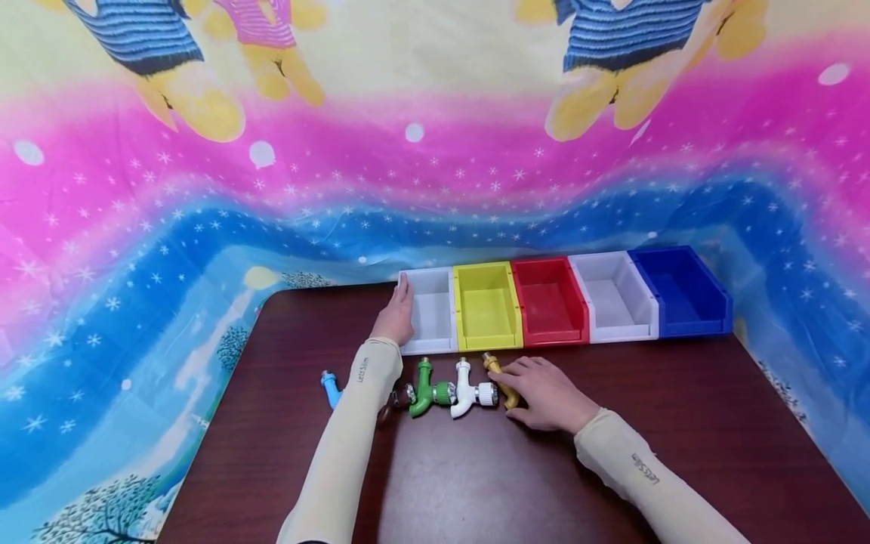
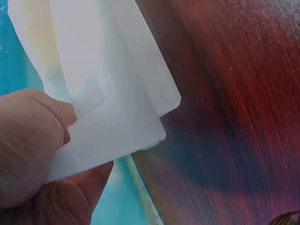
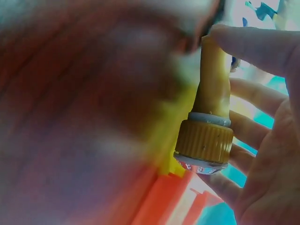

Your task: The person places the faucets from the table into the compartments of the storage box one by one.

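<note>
My left hand [image 1: 396,316] holds the left side wall of the leftmost white bin [image 1: 432,302]; in the left wrist view, the bin's wall [image 2: 110,140] passes between parts of that hand. On the tabletop, my right hand [image 1: 549,394] pinches a mustard-yellow tap [image 1: 510,396]. Its ribbed knob [image 3: 204,140] shows up close in the right wrist view, with the thumb at the tap's far end and fingers behind. Left of it lie a white tap [image 1: 464,389] and a green tap [image 1: 424,389]. A dark knob [image 1: 401,396] and a blue tap [image 1: 330,387] are partly hidden by my left arm.
Joined in a row with the leftmost bin are a yellow bin [image 1: 486,302], a red bin [image 1: 549,298], another white bin [image 1: 613,295] and a blue bin [image 1: 682,291]. They stand along the back of the dark wood table [image 1: 462,483]. A printed curtain [image 1: 381,174] hangs behind.
</note>
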{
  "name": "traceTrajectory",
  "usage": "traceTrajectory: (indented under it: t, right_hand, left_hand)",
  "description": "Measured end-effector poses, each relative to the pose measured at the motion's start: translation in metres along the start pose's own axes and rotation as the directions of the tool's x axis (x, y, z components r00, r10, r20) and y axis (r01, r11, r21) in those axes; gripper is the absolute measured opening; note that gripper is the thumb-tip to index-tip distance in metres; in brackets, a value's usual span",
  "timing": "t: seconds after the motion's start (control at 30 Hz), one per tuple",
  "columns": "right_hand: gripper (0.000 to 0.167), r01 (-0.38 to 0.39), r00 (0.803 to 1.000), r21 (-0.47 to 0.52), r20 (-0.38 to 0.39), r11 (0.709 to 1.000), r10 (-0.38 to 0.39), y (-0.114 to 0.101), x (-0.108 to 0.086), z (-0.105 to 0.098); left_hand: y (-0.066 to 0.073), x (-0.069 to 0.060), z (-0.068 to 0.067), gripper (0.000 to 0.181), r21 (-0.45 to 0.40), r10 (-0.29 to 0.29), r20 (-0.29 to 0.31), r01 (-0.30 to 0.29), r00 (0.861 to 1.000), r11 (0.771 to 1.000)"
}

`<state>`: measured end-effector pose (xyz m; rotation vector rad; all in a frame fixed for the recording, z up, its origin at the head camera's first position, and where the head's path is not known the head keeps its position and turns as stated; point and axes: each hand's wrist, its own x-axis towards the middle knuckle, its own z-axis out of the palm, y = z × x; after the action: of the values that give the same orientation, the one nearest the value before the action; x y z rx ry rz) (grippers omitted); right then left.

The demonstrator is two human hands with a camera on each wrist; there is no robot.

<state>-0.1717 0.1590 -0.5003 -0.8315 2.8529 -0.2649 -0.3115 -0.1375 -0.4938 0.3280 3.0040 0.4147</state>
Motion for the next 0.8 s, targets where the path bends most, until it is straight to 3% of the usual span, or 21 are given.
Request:
traceTrajectory:
  t: [0.2, 0.4, 0.63, 0.8]
  right_hand:
    - [0.078, 0.026, 0.997, 0.010, -0.069, 1.000, -0.025, 0.004, -0.005, -0.015]
    - [0.080, -0.007, 0.992, 0.000, -0.129, 1.000, 0.006, 0.018, -0.010, -0.034]
    - [0.077, -0.040, 0.976, -0.012, -0.214, 0.999, 0.036, 0.051, -0.014, -0.061]
    - [0.080, -0.133, 0.970, 0.011, -0.201, 0.991, 0.133, 0.079, -0.017, -0.082]
  left_hand:
    - [-0.002, 0.004, 0.002, 0.087, 0.022, -0.009, 0.023, 0.009, 1.000, 1.000]
    - [-0.004, 0.006, 0.004, 0.088, 0.022, -0.014, 0.025, 0.014, 1.000, 1.000]
    - [-0.004, 0.005, 0.004, 0.089, 0.020, -0.011, 0.014, 0.011, 1.000, 1.000]
    - [-0.005, 0.004, 0.005, 0.087, 0.022, -0.010, 0.006, 0.010, 1.000, 1.000]
